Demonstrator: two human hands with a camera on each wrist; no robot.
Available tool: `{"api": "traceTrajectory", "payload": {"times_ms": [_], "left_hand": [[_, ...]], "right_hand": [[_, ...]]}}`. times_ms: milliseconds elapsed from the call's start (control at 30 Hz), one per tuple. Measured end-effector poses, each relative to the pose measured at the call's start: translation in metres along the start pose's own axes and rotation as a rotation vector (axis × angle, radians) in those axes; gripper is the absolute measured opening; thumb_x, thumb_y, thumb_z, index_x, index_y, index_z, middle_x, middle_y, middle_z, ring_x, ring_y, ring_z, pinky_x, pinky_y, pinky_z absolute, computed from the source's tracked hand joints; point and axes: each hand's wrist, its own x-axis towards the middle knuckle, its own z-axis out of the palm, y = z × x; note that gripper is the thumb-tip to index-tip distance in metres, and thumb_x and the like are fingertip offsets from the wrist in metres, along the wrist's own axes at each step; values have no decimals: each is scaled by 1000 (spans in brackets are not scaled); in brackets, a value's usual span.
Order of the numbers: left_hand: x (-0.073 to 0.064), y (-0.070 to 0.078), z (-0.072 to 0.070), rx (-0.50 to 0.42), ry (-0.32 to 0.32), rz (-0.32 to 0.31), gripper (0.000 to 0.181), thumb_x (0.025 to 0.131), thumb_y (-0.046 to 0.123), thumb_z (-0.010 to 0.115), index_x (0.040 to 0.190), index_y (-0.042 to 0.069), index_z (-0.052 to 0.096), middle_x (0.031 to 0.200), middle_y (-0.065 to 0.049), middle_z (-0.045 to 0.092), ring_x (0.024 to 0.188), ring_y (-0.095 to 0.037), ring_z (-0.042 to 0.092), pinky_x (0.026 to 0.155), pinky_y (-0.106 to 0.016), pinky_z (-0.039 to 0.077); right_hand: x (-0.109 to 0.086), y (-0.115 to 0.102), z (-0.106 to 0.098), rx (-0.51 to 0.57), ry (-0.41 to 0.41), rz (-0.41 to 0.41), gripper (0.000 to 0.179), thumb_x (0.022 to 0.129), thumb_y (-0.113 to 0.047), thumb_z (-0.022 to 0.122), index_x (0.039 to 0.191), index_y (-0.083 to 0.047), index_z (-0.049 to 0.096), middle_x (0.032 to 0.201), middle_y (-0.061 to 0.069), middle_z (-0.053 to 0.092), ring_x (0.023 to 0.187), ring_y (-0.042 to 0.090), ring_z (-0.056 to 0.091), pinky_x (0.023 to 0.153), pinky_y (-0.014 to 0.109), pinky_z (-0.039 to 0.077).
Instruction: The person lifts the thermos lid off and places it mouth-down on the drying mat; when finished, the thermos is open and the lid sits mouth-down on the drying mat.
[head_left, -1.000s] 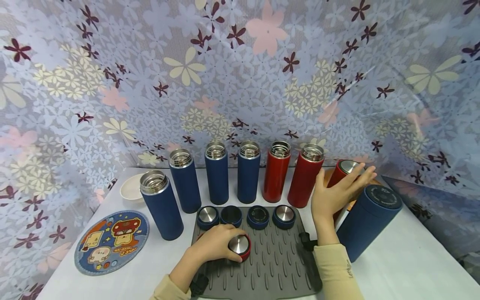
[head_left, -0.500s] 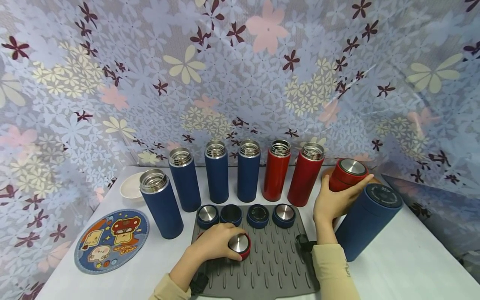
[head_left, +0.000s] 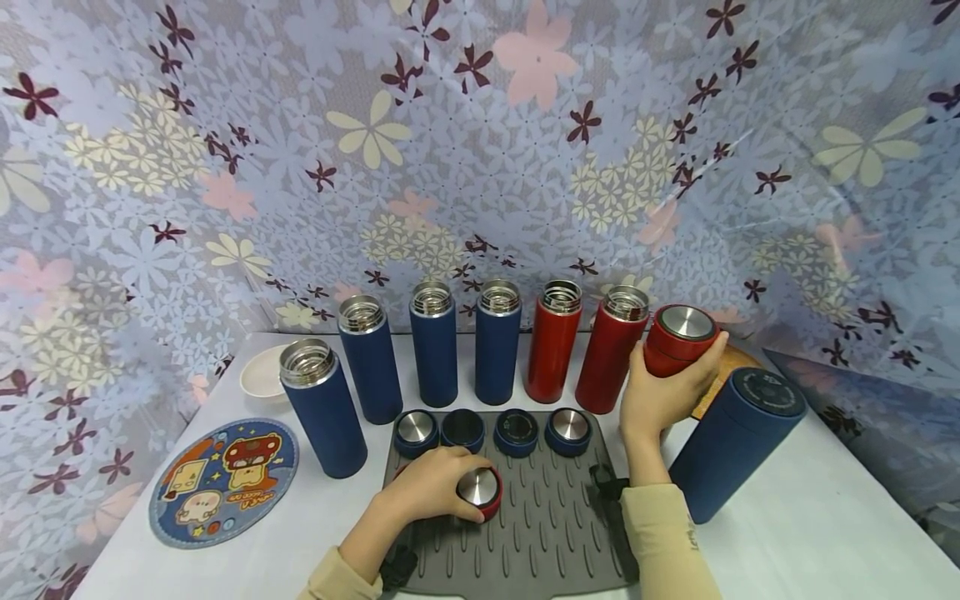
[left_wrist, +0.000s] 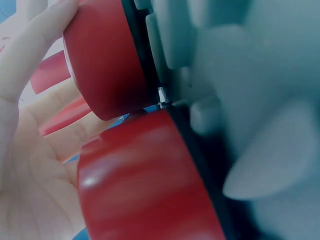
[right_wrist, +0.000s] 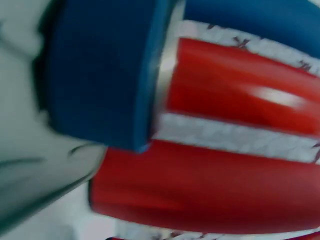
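Observation:
My left hand (head_left: 429,490) pinches a silver-topped red bottle lid (head_left: 480,490) resting on the grey ridged mat (head_left: 540,542). A second red lid (left_wrist: 150,180) sits beside it, mostly covered by that hand in the head view. Over at the right, my right hand (head_left: 663,408) grips a capped red thermos bottle (head_left: 678,343), fingers wrapped round its upper part. Its lower part is hidden behind the hand and forearm. Just right of that hand stands a capped blue thermos (head_left: 731,458). The right wrist view catches a blue lid (right_wrist: 100,75) close up, but not the held bottle clearly.
Lidless blue bottles (head_left: 433,358) and red bottles (head_left: 553,354) line the back. Several blue lids (head_left: 516,433) sit along the mat's rear edge. At left lie a round cartoon mat (head_left: 223,485) and a white dish (head_left: 264,375). A brown container (head_left: 726,367) stands behind the right hand.
My right hand has gone from spread fingers to gripping the capped red thermos, which has shifted left and somewhat up. The left hand stays on its red lid.

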Motion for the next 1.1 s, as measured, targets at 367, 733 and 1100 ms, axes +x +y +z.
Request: {"api": "traceTrajectory", "payload": {"times_ms": [367,733,1100], "left_hand": [[-4,-1,-6,-37,70,27,70,68,43,79,127,13,56,125,-8,54,112,-23,53,90,-36,48],[-19,1,-37,-290,433,74,100,67,29,82,147,27,23,147,-5,27,120,-27,47,89,-44,48],[-17,5,-38,-417,590,295,98,62,8,85,143,15,30,143,-14,30,123,-30,42,89,-34,50]], "right_hand": [[-18,-42,-5,150,-214,-387,77,76,-30,73,140,-17,34,129,20,45,118,31,45,92,52,44],[-35,-63,-14,-1,-716,-1029,87,53,-24,87,131,-15,50,112,14,61,94,32,59,77,49,50],[-58,-72,-13,-99,-958,-1261,89,49,-31,90,126,-10,51,109,5,65,95,22,61,83,39,48]]}}
